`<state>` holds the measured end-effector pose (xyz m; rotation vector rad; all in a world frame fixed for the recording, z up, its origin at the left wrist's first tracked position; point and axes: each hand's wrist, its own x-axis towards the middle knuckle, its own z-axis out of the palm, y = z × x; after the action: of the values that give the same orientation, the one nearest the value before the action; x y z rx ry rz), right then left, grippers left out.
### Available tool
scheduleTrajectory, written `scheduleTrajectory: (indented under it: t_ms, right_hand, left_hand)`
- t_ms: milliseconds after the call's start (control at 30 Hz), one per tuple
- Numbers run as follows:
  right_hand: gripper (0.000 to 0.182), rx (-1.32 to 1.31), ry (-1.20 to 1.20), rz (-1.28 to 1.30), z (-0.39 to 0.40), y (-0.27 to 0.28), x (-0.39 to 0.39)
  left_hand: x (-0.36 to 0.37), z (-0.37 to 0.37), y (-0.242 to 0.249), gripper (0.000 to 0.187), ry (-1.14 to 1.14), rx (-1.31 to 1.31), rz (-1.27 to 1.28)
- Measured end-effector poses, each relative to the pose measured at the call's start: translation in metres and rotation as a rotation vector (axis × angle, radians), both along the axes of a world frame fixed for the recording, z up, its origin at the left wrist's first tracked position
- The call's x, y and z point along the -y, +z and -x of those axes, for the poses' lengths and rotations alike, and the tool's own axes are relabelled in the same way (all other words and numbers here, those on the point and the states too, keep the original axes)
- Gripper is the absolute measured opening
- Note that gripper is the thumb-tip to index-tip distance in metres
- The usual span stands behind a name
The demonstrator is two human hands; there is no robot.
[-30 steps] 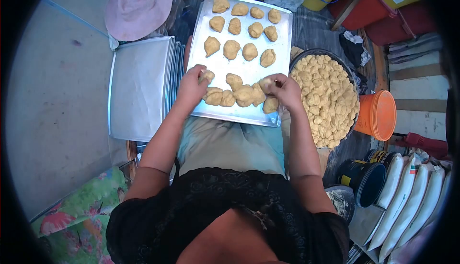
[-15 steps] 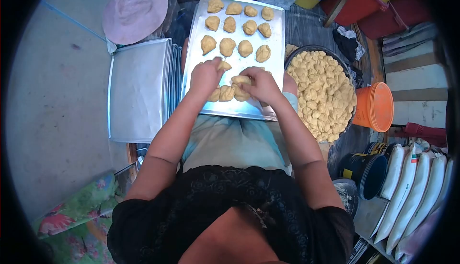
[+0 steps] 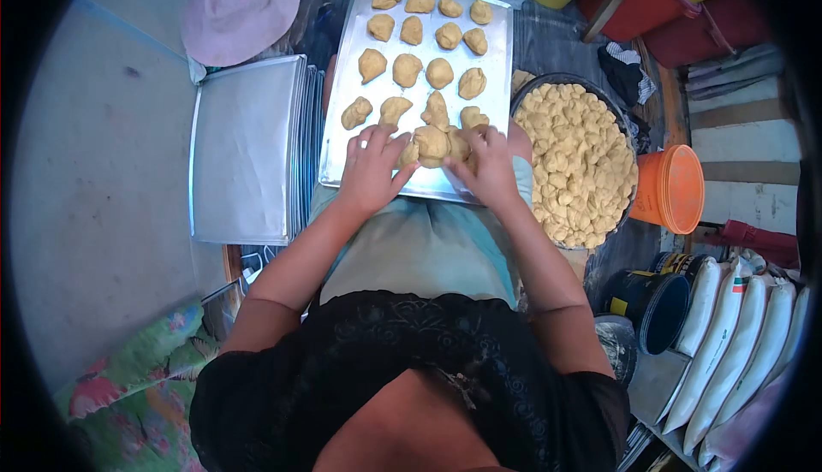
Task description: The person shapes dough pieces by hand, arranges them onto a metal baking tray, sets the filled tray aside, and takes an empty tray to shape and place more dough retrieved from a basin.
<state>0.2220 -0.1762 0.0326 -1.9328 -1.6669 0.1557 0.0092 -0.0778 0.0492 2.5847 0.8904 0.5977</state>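
— Resting on the seated person's lap, a metal tray point(image 3: 342, 160) carries a small heap of dough pieces point(image 3: 432, 144) at its near edge; the left hand point(image 3: 370, 164) and right hand point(image 3: 488, 162) each pinch into it, grip closed on soft dough.

— How to do it well?

— Likely by lifting one lump clear and setting it apart from its neighbours. Farther up, lumpy tan pieces lie in rows; beside the tray, a round basin point(image 3: 621, 142) is piled with more.
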Motion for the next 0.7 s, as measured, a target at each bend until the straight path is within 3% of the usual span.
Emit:
scheduleTrajectory:
  t_ms: [67, 167, 233, 267, 367, 533, 633, 700]
  right_hand:
    - [0.045, 0.074, 0.057, 0.03, 0.01, -0.017, 0.021]
    - [0.056, -0.044, 0.06, 0.159, 0.008, -0.032, 0.031]
    - [0.058, -0.026, 0.035, -0.066, 0.018, -0.031, 0.024]
    - [0.059, -0.016, 0.022, -0.181, 0.023, -0.03, 0.018]
    - [0.057, 0.07, 0.017, -0.036, 0.03, -0.025, 0.009]
    - [0.045, -0.091, 0.043, -0.078, 0.008, -0.046, 0.014]
    - [0.039, -0.258, 0.009, -0.105, 0.008, -0.037, 0.018]
    - [0.042, -0.388, -0.029, -0.155, 0.011, -0.032, 0.019]
  left_hand:
    - [0.007, 0.018, -0.025, 0.034, -0.034, 0.018, -0.092]
    - [0.015, 0.033, -0.048, 0.032, -0.069, 0.024, -0.182]
    - [0.02, 0.04, -0.054, 0.03, -0.074, 0.003, -0.227]
    - [0.022, 0.04, -0.059, 0.03, -0.052, 0.064, -0.18]
    - [0.026, 0.035, -0.066, 0.03, 0.009, 0.203, -0.048]
    - [0.02, 0.046, -0.055, 0.031, 0.028, 0.255, 0.083]
    - [0.025, 0.042, -0.052, 0.027, 0.263, 0.541, 0.469]
    - [0.027, 0.04, -0.044, 0.028, 0.253, 0.6, 0.505]
